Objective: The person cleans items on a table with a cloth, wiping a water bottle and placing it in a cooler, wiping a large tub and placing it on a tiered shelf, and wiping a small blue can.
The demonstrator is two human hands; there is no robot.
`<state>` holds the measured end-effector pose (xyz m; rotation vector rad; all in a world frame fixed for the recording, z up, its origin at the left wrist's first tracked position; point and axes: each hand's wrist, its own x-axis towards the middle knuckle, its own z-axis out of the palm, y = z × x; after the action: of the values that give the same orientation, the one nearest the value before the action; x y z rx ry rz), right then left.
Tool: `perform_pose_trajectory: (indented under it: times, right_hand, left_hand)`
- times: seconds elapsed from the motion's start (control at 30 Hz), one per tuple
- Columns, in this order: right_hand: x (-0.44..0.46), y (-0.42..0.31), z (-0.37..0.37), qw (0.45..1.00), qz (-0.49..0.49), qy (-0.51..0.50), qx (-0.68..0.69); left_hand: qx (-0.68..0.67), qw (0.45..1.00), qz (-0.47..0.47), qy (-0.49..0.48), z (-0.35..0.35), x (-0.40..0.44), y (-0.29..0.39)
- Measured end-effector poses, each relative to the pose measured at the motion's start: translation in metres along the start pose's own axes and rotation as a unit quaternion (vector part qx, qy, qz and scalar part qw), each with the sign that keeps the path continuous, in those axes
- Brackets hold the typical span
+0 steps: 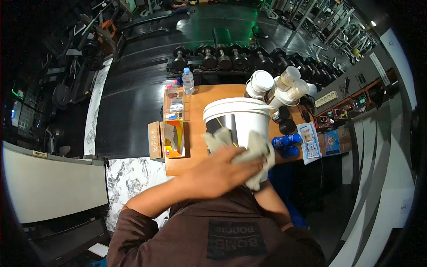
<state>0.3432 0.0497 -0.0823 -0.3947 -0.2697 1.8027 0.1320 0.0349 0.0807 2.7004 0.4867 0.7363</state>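
Observation:
A large white lidded bucket (249, 120) with a dark label stands upright at the near middle of the wooden table, close to my body. My left hand (222, 171) reaches across from the left and grips a crumpled grey-beige cloth (259, 153) in front of the bucket's near side. The hand and cloth are slightly blurred. My right forearm (272, 202) comes up from the lower right toward the bucket's base. Cloth and bucket hide the fingers of my right hand, so its hold cannot be made out.
On the table's left are a water bottle (188, 82), a clear plastic case (174, 103) and an orange-yellow box (175, 139). White tubs (261, 83), clear-topped jars (297, 90) and blue bottles (287, 141) stand right. A dumbbell rack (222, 62) lies beyond.

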Motion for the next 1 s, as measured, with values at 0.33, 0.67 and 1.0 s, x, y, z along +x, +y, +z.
perform_pose_trajectory:
  times: [0.33, 0.67, 1.0]
  right_hand:
    - [0.002, -0.008, 0.010, 0.999, 0.005, -0.040, -0.012]
    - [-0.006, -0.021, 0.021, 0.998, 0.010, -0.041, -0.050]
    - [0.010, -0.020, 0.019, 0.993, -0.008, -0.044, -0.105]
  left_hand:
    - [-0.032, 0.995, -0.071, 0.063, -0.020, 0.005, -0.054]
    - [-0.080, 0.997, 0.005, 0.007, 0.005, -0.005, -0.002]
    - [-0.207, 0.859, -0.255, 0.392, 0.065, -0.024, -0.065]
